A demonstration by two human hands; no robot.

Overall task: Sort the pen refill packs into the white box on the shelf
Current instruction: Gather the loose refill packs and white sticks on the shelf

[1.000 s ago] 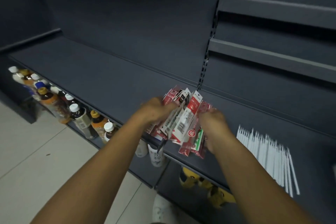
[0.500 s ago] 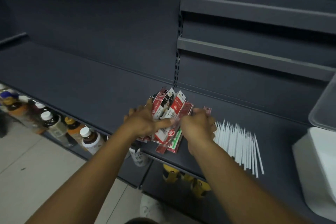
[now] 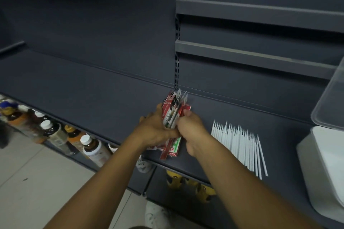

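Dark grey store shelf (image 3: 93, 89): the left hand (image 3: 154, 132) and right hand (image 3: 193, 132) both have fingers clamped round the bunch of pen refill packs (image 3: 172, 113) near its front edge, probably squaring them up to carry to the white box (image 3: 323, 163) at right.

Head view — down, near shelf (image 3: 93, 102)

Both bare forearms are stretched forward and drawn together at the middle. The left hand (image 3: 155, 132) and right hand (image 3: 192, 132) are held side by side, each curled round one bundle of refill packs (image 3: 172, 112). The thumbs appear to be touching.
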